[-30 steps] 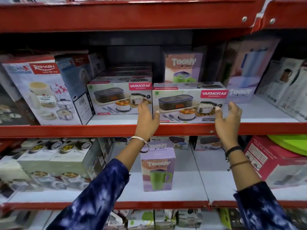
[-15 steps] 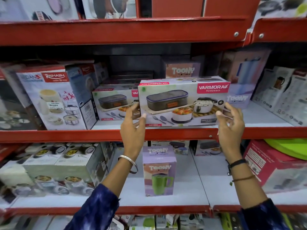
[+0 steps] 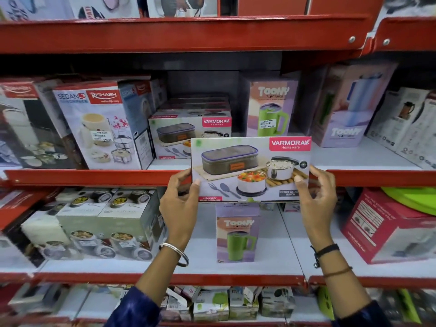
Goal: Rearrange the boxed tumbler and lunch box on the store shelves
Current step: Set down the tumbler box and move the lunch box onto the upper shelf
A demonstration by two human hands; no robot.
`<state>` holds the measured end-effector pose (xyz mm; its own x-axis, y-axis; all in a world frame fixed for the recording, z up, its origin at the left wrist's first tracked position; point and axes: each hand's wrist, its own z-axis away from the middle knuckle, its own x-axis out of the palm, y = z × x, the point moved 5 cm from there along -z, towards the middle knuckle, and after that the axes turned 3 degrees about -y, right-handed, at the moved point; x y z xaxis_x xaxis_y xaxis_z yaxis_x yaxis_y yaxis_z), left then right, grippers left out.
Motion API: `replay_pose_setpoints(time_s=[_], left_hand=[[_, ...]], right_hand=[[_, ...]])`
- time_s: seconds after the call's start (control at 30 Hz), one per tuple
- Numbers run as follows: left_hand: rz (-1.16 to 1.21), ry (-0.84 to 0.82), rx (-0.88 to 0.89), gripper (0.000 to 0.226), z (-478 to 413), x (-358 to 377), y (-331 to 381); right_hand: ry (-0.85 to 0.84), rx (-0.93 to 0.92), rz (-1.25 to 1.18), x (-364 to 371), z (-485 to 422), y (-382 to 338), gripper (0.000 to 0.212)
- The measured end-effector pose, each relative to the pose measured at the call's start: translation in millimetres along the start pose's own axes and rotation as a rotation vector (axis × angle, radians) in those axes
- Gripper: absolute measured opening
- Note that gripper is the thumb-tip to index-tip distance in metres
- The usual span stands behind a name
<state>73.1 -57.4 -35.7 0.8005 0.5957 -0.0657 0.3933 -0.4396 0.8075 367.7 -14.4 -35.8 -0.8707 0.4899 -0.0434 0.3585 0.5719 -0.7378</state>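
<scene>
1. The Varmora lunch box carton point(image 3: 250, 168) is held in the air in front of the red shelf edge point(image 3: 89, 177), with its printed front toward the camera.
2. The left hand point(image 3: 180, 204) grips the lower left corner of the carton, thumb on the front and the other fingers behind it.
3. The right hand point(image 3: 316, 197) grips the lower right corner in the same way, thumb on the front face.
4. The carton lies between the two hands, and its top edge is a little higher than the fingers.
5. Behind it, a second Varmora carton point(image 3: 174, 135) stands on the middle shelf, partly covered by the held one.
6. A Toony tumbler box point(image 3: 271, 107) stands at the back of the same shelf, just above the held carton.
7. Another Toony tumbler box point(image 3: 237, 234) stands upright on the lower shelf, under the carton and between the two forearms.
8. The left wrist has a metal bangle point(image 3: 175, 252).
</scene>
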Motion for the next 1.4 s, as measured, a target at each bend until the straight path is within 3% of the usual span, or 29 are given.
replay_pose_setpoints(time_s=[0.27,0.57,0.9,1.0,1.2,1.4], left_hand=[[0.002,-0.005,0.028,0.036,-4,-10,0],[-0.270,-0.062,0.233,0.061,-62,-16,6],[-0.345,-0.196,0.121,0.056,-101,-15,-62],[-0.432,-0.243,0.156,0.057,-103,-9,-72],[-0.540,-0.354,0.295,0.058,-102,9,-73],[-0.683,-0.358,0.277,0.060,-100,11,-82]], right_hand=[[-0.001,-0.024,0.016,11,2,-14,0.034],[-0.086,-0.098,0.007,92,-26,-37,0.037],[-0.262,-0.039,0.154,171,-24,-10,0.049],[-0.278,-0.081,0.245,179,-22,-10,0.055],[-0.351,-0.317,0.439,187,-28,-25,0.093],[-0.339,-0.354,0.488,186,-29,-24,0.081]])
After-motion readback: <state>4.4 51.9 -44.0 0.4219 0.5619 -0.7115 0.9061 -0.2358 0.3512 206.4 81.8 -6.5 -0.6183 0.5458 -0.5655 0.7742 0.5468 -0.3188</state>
